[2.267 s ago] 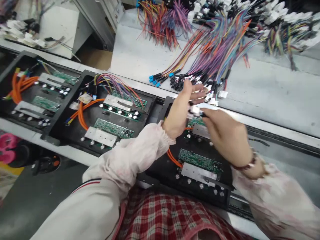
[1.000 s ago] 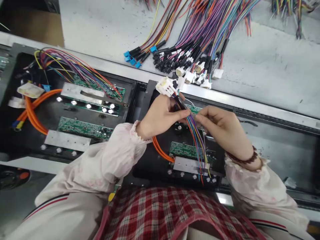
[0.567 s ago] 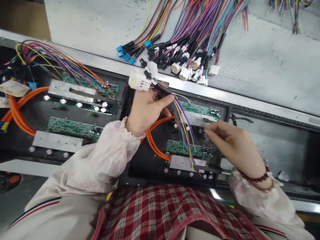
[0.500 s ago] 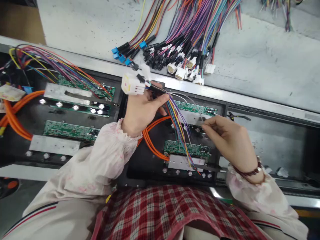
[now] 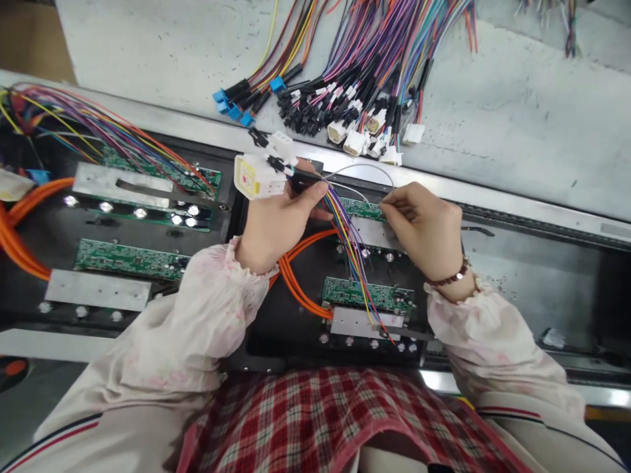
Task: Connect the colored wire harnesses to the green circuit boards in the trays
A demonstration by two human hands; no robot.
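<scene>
My left hand (image 5: 279, 226) is shut around the black-sleeved neck of a multicoloured wire harness (image 5: 350, 240), with its white multi-pin connector (image 5: 256, 177) sticking out past my fingers. The loose wires fan down over a black tray (image 5: 290, 348) holding green circuit boards (image 5: 367, 293) and looped orange cables (image 5: 296, 279). My right hand (image 5: 419, 226) is above the tray's upper right part, its fingertips pinched on a thin grey wire (image 5: 359, 167) that arcs from the harness. The wire's end is hidden in my fingers.
A second black tray (image 5: 148, 220) with boards, orange cables and a connected wire bundle lies to the left. Beyond a metal rail (image 5: 532, 210), many harnesses (image 5: 365, 85) lie on a grey bench. Small black-handled pliers (image 5: 476, 230) lie at the right.
My right hand has moved up and left, drawing the thin grey wire into a higher arc. My left hand and the harness have shifted only slightly, and the view has drifted a little.
</scene>
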